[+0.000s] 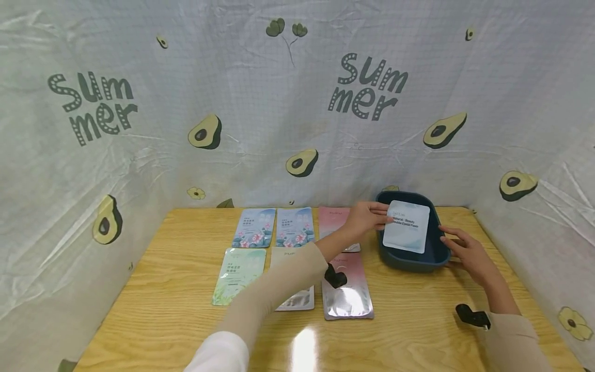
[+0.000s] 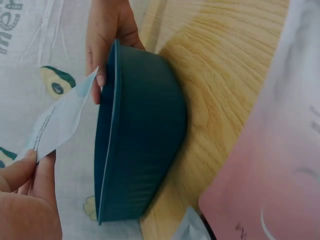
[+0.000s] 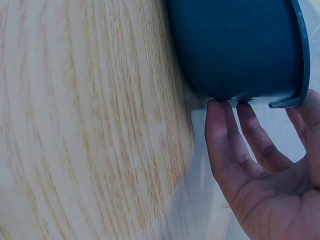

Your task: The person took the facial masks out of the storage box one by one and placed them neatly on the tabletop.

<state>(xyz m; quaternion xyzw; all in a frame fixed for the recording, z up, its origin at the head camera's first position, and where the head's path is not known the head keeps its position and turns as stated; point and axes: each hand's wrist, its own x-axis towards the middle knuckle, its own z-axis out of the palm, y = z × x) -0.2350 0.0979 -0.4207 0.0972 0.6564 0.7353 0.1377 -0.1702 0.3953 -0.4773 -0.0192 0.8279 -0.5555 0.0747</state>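
My left hand pinches the left edge of a white sachet printed "Natural - Beauty Double Eyelid Paste". The sachet is tilted over the mouth of a dark blue plastic basin, which stands at the right of the table. In the left wrist view, thumb and fingers squeeze the near end of the sachet. On the basin's right side, my right hand grips the wall at the rim. The right wrist view shows its fingertips against the outer wall. The sachet hides much of the basin's inside.
Left of the basin, two rows of face mask packets lie flat: blue floral packets, a green packet, a silvery packet partly under my left sleeve, and pink packets. A white patterned curtain encloses the wooden table.
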